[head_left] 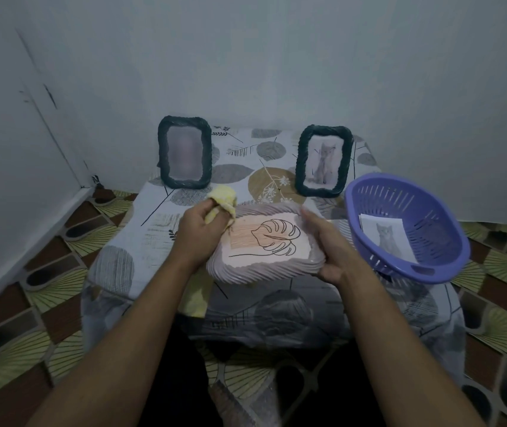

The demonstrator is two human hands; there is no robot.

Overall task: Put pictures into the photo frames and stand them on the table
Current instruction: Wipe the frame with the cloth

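A pale pink ribbed photo frame (264, 271) with a leaf drawing in it lies face up near the table's middle. My right hand (329, 245) grips its right edge. My left hand (202, 229) holds a yellow cloth (222, 197) bunched at the frame's upper left corner, and the cloth's tail hangs below my wrist. Two dark green frames stand at the back: the left frame (185, 152) shows a blurred picture, the right frame (324, 161) a grey cat. A loose cat picture (387, 237) lies in the purple basket (406, 226).
The small table (153, 241) is covered by a leaf-patterned cloth that drapes over its front. The purple basket sits tilted at the table's right edge. White walls close in behind and on the left. A patterned floor (61, 272) surrounds the table.
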